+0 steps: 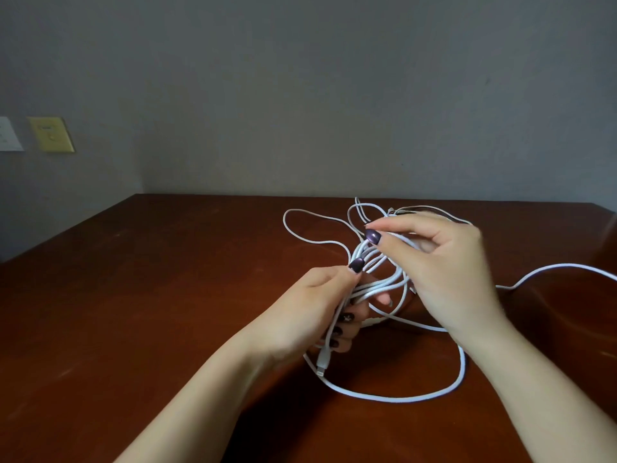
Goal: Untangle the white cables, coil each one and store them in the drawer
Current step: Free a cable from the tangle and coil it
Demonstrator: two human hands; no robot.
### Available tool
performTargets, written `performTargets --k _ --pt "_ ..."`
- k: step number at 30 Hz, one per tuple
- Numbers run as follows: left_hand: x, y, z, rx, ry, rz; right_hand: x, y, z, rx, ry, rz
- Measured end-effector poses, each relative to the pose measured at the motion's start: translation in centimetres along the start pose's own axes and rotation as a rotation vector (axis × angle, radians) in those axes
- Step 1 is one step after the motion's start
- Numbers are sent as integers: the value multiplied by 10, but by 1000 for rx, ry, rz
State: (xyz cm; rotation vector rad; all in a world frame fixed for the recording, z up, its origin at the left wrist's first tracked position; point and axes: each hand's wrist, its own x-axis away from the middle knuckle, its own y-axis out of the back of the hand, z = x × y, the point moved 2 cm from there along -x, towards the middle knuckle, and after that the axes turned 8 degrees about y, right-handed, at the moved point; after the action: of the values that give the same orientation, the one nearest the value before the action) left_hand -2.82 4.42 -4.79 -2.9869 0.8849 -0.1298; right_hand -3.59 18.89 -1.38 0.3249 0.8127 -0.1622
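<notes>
The white cables (374, 289) are held as one tangle just above the table (167, 295), between the two hands, which are close together but not touching. The left hand (310, 305) is curled round a bundle of strands, with the thumb pressed on top. The right hand (447, 262) pinches a few strands just above it between thumb and forefinger. Below the left hand one connector (321, 364) hangs free, a wide loop (400, 398) lies on the table nearer to the person, and one long strand (567, 266) runs off at the right edge. If the pinched strands are pulled while the bundle is gripped so firmly, a knot could probably be tightened instead of opened. The hanging connector could be caught in the loop when the bundle is lifted, and the long strand, whose end is not seen, could be snagged out of view. As for the count, two hands, one tangle and one plainly visible connector are seen, and on the wall at the left a yellowish wall plate (51, 133) and a white wall plate (8, 133), two in all. How many separate cables are in the tangle cannot be told. No drawer is shown.
</notes>
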Motion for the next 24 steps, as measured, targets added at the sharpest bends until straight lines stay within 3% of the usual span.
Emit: performTargets --k 3,8,11,13,15,18,20,24 --pt "-3 1 -1 -22 -52 -67 -3 6 -4 46 -24 -64" --pt "-2 4 -4 -43 -23 -244 -5 4 -9 -283 -312 -51" --pt "-4 6 -8 98 -65 -273 -6 3 -10 -247 -258 -53" --pt "-6 9 -10 223 -95 -293 -4 0 -12 -84 -135 -5" --pt "-8 15 -10 404 -114 -313 1 -3 -15 176 31 78" --pt "-9 22 -9 612 -132 -356 10 -13 -19 462 118 383" --pt "-11 24 -6 617 -124 -394 16 -19 -18 530 112 544" --pt "-13 25 -2 502 -120 -457 25 -27 -1 452 110 659"
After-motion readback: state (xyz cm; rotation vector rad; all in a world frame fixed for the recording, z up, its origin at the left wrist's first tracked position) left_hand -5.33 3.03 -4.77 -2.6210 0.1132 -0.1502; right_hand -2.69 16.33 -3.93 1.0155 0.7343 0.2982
